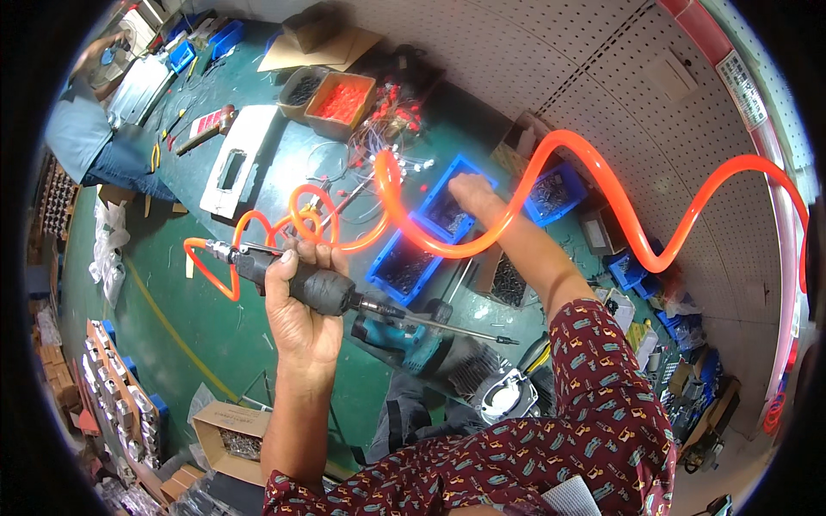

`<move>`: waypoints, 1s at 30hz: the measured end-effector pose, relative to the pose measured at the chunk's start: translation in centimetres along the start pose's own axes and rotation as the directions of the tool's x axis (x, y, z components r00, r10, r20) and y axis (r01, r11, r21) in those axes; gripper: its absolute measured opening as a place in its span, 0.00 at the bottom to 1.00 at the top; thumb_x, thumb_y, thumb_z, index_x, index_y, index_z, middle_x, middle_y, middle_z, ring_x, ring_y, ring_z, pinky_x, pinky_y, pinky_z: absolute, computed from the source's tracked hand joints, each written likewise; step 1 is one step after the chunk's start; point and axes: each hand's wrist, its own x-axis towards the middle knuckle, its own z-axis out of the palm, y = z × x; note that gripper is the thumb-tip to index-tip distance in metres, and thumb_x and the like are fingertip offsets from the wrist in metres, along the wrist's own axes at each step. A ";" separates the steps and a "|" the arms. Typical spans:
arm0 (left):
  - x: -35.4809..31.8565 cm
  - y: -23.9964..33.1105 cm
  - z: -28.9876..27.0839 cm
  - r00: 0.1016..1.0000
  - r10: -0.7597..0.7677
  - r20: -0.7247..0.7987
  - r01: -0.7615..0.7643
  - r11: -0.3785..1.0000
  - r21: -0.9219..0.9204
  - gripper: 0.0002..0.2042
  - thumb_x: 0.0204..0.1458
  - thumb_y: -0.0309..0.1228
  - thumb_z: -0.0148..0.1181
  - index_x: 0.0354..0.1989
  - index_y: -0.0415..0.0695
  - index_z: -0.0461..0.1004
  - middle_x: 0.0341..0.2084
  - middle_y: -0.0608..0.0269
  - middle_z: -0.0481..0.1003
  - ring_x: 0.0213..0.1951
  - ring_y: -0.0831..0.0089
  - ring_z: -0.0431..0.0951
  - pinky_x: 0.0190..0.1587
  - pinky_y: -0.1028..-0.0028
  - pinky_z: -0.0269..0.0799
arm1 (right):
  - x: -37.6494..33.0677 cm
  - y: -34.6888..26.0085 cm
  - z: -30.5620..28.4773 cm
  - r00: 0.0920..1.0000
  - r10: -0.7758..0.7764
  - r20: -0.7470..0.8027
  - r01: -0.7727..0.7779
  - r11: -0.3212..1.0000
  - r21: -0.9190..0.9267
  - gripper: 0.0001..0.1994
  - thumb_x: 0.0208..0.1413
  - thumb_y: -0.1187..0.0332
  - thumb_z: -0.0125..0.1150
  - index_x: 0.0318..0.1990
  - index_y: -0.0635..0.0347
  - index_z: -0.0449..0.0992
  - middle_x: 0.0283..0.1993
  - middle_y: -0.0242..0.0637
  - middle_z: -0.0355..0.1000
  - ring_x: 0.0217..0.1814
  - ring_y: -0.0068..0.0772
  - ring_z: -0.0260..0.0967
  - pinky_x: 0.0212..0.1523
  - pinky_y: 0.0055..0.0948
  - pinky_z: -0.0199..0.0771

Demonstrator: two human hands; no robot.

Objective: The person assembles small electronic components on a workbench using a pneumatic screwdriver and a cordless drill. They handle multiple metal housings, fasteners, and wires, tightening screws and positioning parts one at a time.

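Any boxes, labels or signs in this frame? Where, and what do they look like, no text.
Label strip: upper right on the pegboard wall, long white rectangle beside a red band.
Cardboard box: top centre of the green bench, open, tan, full of red parts.
Cardboard box: lower left on the floor, open, tan, holding metal parts.
Flat cardboard sheet: top centre, tan.
No screens in view.

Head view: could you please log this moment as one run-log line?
left hand: shut on pneumatic screwdriver | right hand: reaching into blue bin, grip hidden | orange coiled hose: trails from tool | green bench
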 end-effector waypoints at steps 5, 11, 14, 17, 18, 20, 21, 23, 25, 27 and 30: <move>0.0 -0.2 0.8 0.999 0.014 -0.050 -0.014 1.000 0.007 0.07 0.55 0.30 0.64 0.41 0.46 0.75 0.33 0.67 0.80 0.39 0.71 0.80 0.56 0.63 0.75 | 0.5 0.7 0.8 0.999 0.016 -0.034 -0.014 0.997 0.076 0.08 0.49 0.76 0.59 0.36 0.59 0.83 0.41 0.49 0.80 0.44 0.52 0.79 0.44 0.47 0.80; -0.9 0.3 0.5 0.996 0.074 -0.055 -0.067 0.991 0.118 0.08 0.53 0.32 0.63 0.30 0.42 0.74 0.28 0.60 0.76 0.36 0.66 0.77 0.46 0.66 0.74 | -1.2 1.0 -0.4 0.906 -0.070 -0.416 0.220 0.920 0.324 0.09 0.52 0.64 0.56 0.31 0.58 0.79 0.31 0.50 0.75 0.34 0.56 0.74 0.35 0.53 0.72; -1.5 -1.0 0.6 0.999 0.027 0.036 -0.028 0.999 0.016 0.09 0.52 0.34 0.64 0.31 0.42 0.74 0.28 0.59 0.76 0.35 0.65 0.77 0.46 0.65 0.73 | -3.2 5.2 1.5 0.945 0.161 -0.286 0.120 0.640 0.759 0.09 0.58 0.65 0.57 0.38 0.59 0.79 0.30 0.39 0.73 0.31 0.37 0.71 0.31 0.40 0.72; -3.3 -2.1 0.3 0.999 0.040 0.026 -0.035 0.986 -0.166 0.07 0.55 0.28 0.62 0.40 0.44 0.72 0.33 0.60 0.75 0.38 0.68 0.78 0.49 0.62 0.79 | -5.1 5.5 1.7 0.919 0.356 -0.171 0.046 0.332 0.942 0.07 0.65 0.72 0.52 0.45 0.61 0.76 0.31 0.26 0.68 0.28 0.18 0.67 0.22 0.19 0.68; -4.4 -2.3 0.1 0.999 0.046 0.029 -0.040 0.982 -0.186 0.08 0.55 0.28 0.62 0.41 0.44 0.72 0.34 0.61 0.75 0.38 0.70 0.78 0.50 0.62 0.79 | -5.7 5.9 0.6 0.927 0.373 -0.039 -0.037 0.194 0.980 0.08 0.66 0.71 0.51 0.46 0.63 0.76 0.30 0.26 0.67 0.25 0.19 0.67 0.21 0.19 0.66; -6.0 -3.1 -0.1 0.997 0.056 0.052 -0.044 0.976 -0.214 0.09 0.54 0.27 0.63 0.42 0.44 0.72 0.34 0.62 0.75 0.39 0.71 0.78 0.52 0.63 0.80 | -6.7 6.1 -0.7 0.941 0.339 -0.001 -0.044 0.127 0.991 0.11 0.67 0.68 0.51 0.48 0.65 0.75 0.28 0.27 0.69 0.24 0.19 0.67 0.23 0.21 0.68; -6.9 -3.5 0.0 0.996 0.061 0.059 -0.046 0.975 -0.219 0.09 0.54 0.27 0.63 0.42 0.44 0.72 0.34 0.62 0.75 0.39 0.71 0.78 0.52 0.63 0.79 | -7.2 6.1 -1.1 0.938 0.346 0.013 -0.049 0.097 0.994 0.11 0.68 0.67 0.51 0.48 0.66 0.75 0.28 0.28 0.69 0.24 0.19 0.67 0.24 0.22 0.69; -8.6 -4.3 0.5 0.995 0.059 0.076 -0.040 0.973 -0.225 0.09 0.54 0.27 0.63 0.41 0.44 0.72 0.33 0.62 0.75 0.39 0.72 0.78 0.52 0.62 0.79 | -8.4 6.9 -1.3 0.936 0.351 -0.035 0.000 0.102 0.995 0.11 0.67 0.67 0.53 0.49 0.66 0.74 0.29 0.28 0.71 0.26 0.19 0.68 0.26 0.22 0.70; -10.3 -5.2 0.9 0.992 0.093 0.083 -0.071 0.969 -0.235 0.08 0.53 0.27 0.64 0.39 0.43 0.72 0.32 0.62 0.74 0.38 0.71 0.77 0.50 0.63 0.79 | -10.1 9.5 -0.5 0.926 0.370 -0.081 0.046 0.102 0.994 0.11 0.65 0.70 0.57 0.50 0.66 0.75 0.33 0.31 0.74 0.29 0.20 0.71 0.29 0.23 0.72; -12.6 -6.0 0.2 0.984 0.166 0.067 -0.145 0.959 -0.245 0.07 0.54 0.27 0.63 0.38 0.42 0.72 0.31 0.62 0.74 0.38 0.70 0.77 0.49 0.64 0.79 | -13.8 6.2 -2.6 0.945 0.309 -0.106 0.116 -0.014 0.993 0.11 0.62 0.72 0.61 0.49 0.66 0.75 0.34 0.32 0.75 0.30 0.21 0.72 0.30 0.22 0.72; -15.2 -7.7 0.2 0.983 0.176 0.045 -0.164 0.967 -0.192 0.07 0.55 0.28 0.62 0.37 0.39 0.72 0.31 0.61 0.75 0.37 0.67 0.77 0.51 0.63 0.77 | -23.2 3.7 -6.1 0.942 0.323 -0.095 0.114 -0.042 0.993 0.08 0.62 0.74 0.61 0.47 0.64 0.76 0.36 0.33 0.76 0.32 0.22 0.73 0.33 0.22 0.78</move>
